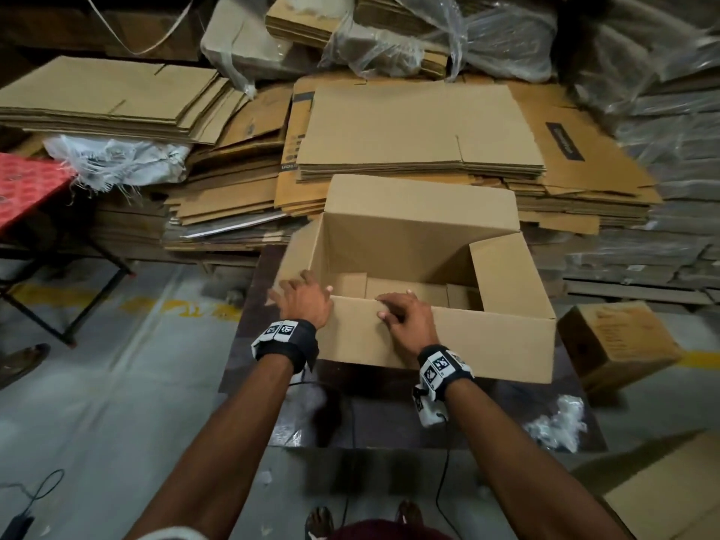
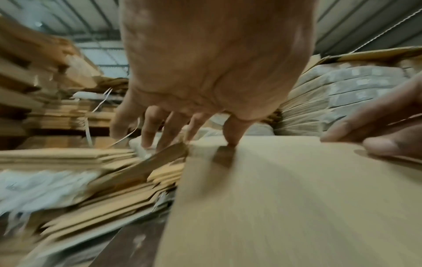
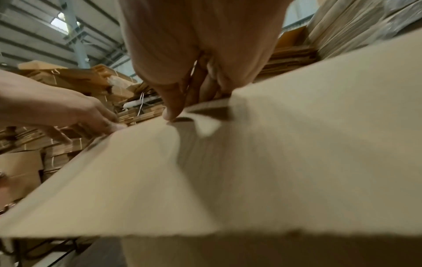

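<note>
The cardboard box (image 1: 420, 204) stands open on the dark table (image 1: 389, 415), and I judge its flaps are being creased outward. Both arms reach forward, wrists low. The right hand (image 1: 407, 319) pinches the near flap (image 1: 487, 344) at its fold, thumb outside, fingers tucked over. The left hand (image 1: 306, 302) rests spread-fingered on the near left corner. Next probably calls for firm, even pressure from 2 hands along that fold.

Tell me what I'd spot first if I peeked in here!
A big open cardboard box sits in the middle on a dark table, with nothing inside. Two hands are on its near flap: the right hand pinches the edge, and the left hand rests at the left corner. Behind the box, stacks of flattened cardboard fill the background.
</note>
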{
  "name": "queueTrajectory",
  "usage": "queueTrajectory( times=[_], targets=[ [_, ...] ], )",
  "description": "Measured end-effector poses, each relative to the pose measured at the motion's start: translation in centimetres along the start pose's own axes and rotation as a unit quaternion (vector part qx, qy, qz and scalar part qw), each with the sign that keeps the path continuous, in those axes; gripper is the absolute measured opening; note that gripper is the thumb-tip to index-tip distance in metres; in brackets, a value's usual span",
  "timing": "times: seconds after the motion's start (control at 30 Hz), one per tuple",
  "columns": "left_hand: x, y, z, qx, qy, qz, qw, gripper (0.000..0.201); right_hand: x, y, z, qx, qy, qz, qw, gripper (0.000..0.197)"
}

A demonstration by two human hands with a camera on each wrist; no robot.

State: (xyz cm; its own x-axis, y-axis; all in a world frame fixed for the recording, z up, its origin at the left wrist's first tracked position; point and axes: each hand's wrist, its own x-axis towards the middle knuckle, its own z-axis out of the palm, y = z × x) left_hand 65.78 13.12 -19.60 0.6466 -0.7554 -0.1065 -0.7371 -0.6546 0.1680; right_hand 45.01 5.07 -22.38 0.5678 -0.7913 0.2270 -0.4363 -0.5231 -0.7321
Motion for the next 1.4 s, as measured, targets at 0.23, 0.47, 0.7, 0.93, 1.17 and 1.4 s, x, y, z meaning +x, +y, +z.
queueTrajectory(
  times=[0.23, 0.47, 0.7, 0.93, 1.17, 1.4],
  targets=[
    [-1.8, 9.0, 0.0, -0.051, -0.015, 0.278, 0.959, 0.045, 1.0, 3.4, -8.7, -0.215, -0.024, 0.145, 0.966, 0.036],
    [-4.0, 14.0, 4.7, 0.017, -0.042, 0.339, 0.940, 0.050, 0.4, 6.1, -13.2, -0.421, -0.198, 0.231, 0.854, 0.103],
    [-3.6, 14.2, 4.2, 0.035, -0.055, 0.331, 0.941, 0.048, 0.9, 5.3, -14.3, -0.427, -0.231, 0.239, 0.841, 0.105],
    [-3.8, 14.3, 4.4, 0.041, -0.042, 0.323, 0.945, 0.049, 2.3, 5.1, -14.7, -0.530, -0.246, 0.156, 0.797, 0.106],
    [-3.5, 14.7, 4.7, 0.043, -0.040, 0.313, 0.948, 0.050, 0.7, 2.3, -20.2, -0.532, 0.016, 0.163, 0.831, 0.034],
    [-3.4, 14.5, 5.6, 0.041, -0.009, 0.321, 0.946, 0.050, -3.3, 8.6, -22.3, -0.416, 0.058, 0.354, 0.836, 0.084]
  ],
)
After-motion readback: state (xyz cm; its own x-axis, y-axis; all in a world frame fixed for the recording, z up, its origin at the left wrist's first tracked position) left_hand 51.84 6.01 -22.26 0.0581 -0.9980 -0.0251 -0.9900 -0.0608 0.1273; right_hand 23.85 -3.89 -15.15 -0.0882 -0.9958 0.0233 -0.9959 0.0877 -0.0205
